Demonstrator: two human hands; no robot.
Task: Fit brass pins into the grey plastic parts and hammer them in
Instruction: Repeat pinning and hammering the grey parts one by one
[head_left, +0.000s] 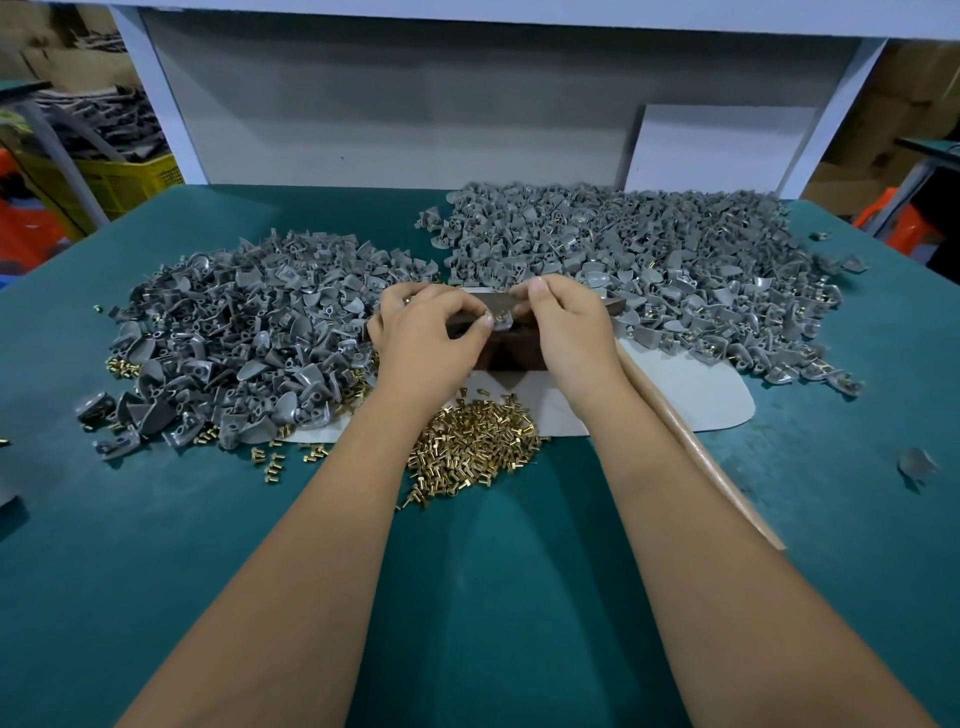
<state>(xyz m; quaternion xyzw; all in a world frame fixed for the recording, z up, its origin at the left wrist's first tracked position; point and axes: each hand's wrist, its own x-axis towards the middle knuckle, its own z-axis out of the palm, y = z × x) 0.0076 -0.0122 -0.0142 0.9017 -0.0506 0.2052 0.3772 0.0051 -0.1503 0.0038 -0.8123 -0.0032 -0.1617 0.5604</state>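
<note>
Judging by the two heaps on the green table (156, 519), the job is partly done: brass shows among the grey parts of the right heap (649, 270), so these are taken to be pinned already, while the left heap (249, 322) shows mostly bare grey and is taken to be the stock left to do. A good supply of loose pins (472, 447) is spread in a pile near the table's front, between the two forearms, with a few strays beside the left heap, so a great deal of work is judged to remain. At the middle, a single grey part (500, 323) is held over a dark block (511, 348) that rests on a pale mat (691, 384). The part is pinched from the left by the thumb and fingertips of the left hand (423, 330), whose fingers are curled round it. A pin (500, 313) is seen at the top of the part, just under the thumb and forefinger of the right hand (563, 325), which are closed together on it; whether it is fully seated cannot be told. A long tan handle (691, 447), taken to be the hammer's, lies untouched just beside the right forearm, so the hammering of this part is judged not yet done.
</note>
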